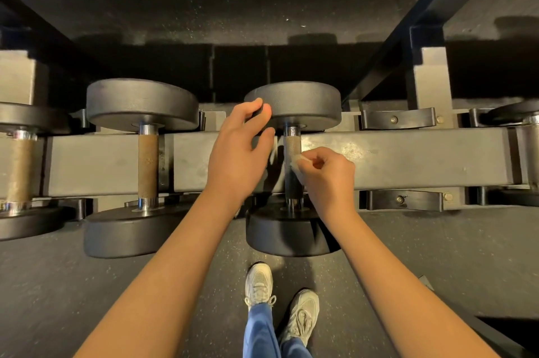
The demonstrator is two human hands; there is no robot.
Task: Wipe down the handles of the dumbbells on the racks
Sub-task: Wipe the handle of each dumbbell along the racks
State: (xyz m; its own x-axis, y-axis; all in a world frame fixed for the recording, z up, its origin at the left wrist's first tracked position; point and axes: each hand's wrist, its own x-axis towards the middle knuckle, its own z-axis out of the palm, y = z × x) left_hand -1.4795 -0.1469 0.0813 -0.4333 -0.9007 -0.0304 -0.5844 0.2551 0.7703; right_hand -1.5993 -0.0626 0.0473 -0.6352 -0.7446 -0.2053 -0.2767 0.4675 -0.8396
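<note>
A pale wipe [298,160] is pinched by the right hand [328,174] against the handle [292,145] of the middle dumbbell [300,101], which is cradled on the lower rack [408,156]. The wipe is mostly hidden by curled fingers. The left hand [234,150] is held apart, fingers loosely spread, gripping nothing; whether its fingertips touch the far head cannot be told. The leftmost dumbbell [22,165] is cut off by the edge.

Nothing legible on the dumbbell [303,101] under the grip, the rack rail [408,159] right of it, or the shoes [258,281] below.
</note>
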